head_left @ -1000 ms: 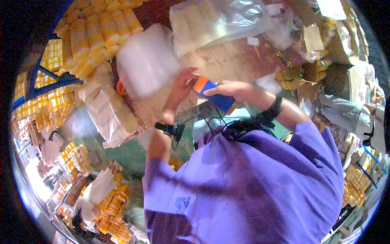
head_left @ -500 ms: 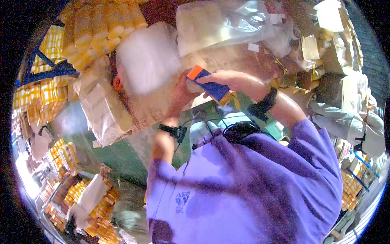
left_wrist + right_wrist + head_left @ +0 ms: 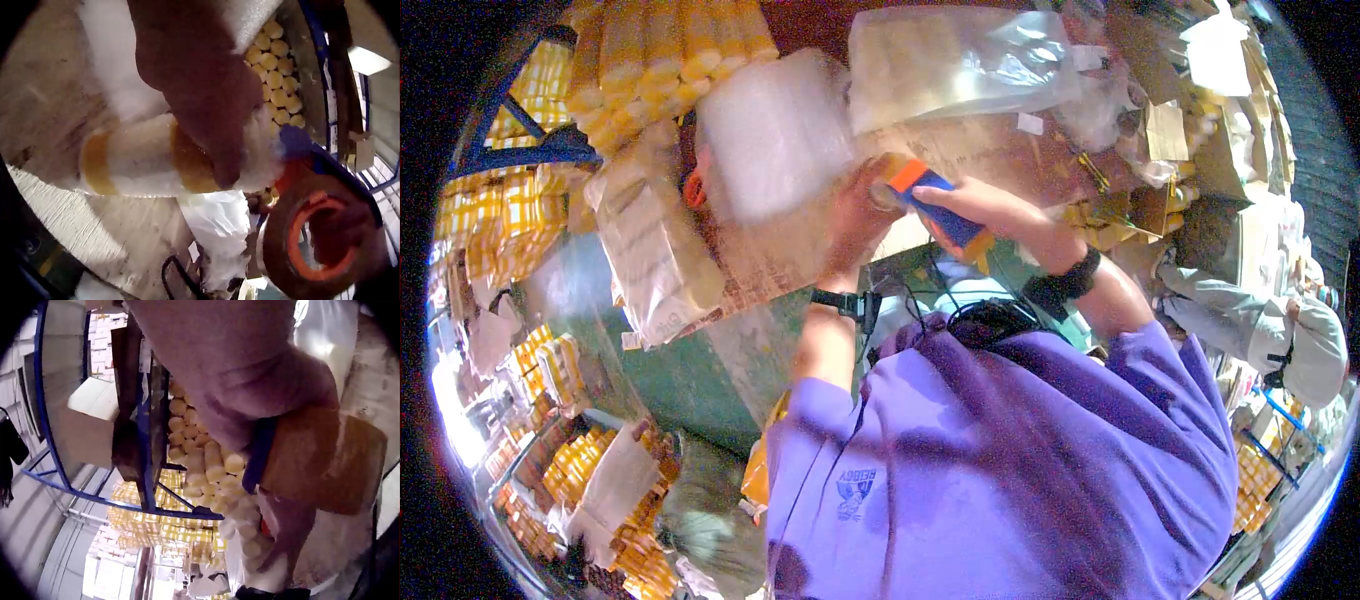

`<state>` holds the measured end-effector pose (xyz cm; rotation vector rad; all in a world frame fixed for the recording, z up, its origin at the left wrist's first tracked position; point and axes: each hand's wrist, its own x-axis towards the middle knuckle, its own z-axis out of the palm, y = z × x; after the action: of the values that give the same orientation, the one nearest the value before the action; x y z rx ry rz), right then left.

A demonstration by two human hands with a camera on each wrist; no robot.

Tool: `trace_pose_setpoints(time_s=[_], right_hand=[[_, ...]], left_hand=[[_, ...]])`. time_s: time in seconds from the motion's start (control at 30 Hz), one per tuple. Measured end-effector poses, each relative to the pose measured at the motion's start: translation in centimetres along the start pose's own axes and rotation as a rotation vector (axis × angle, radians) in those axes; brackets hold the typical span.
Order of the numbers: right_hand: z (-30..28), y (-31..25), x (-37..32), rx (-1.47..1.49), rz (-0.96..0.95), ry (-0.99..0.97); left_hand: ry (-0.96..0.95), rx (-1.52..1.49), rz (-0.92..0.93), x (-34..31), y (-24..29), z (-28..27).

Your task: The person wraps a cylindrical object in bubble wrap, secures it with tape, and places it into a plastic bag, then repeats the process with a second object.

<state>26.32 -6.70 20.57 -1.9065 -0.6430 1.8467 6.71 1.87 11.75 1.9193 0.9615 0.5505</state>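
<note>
In the head view my left hand (image 3: 862,215) is beside the orange-and-blue tape dispenser (image 3: 952,217), which my right hand (image 3: 995,208) grips. The left wrist view shows my left hand (image 3: 206,87) curled over a clear-wrapped cylindrical bundle (image 3: 140,159) with yellow-brown bands. To its right is the tape roll (image 3: 278,250) with an orange core; part of my right hand (image 3: 340,234) shows through and behind the ring. In the right wrist view my right hand (image 3: 250,375) holds the brown roll (image 3: 331,459) with a blue edge, above my left hand (image 3: 290,531).
A white foam-like stack (image 3: 775,135) and a clear plastic bag (image 3: 960,65) lie on the cardboard-covered table (image 3: 770,265). Yellow-white rolls (image 3: 670,45) are piled at the back left. A plastic-covered package (image 3: 655,255) sits left. Blue rack bars (image 3: 520,155) stand beyond.
The dispenser, with my right hand on it, has shifted a little to the right since half a second ago. My left hand has also moved slightly right.
</note>
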Motion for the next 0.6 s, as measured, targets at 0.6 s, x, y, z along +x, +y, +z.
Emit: trace_pose_setpoints(time_s=[0.6], right_hand=[[0.5,0.5,5.9,-0.259,-0.245,-0.071]], left_hand=[[-0.160,0.516,0.047,4.9,-1.9,-3.7]])
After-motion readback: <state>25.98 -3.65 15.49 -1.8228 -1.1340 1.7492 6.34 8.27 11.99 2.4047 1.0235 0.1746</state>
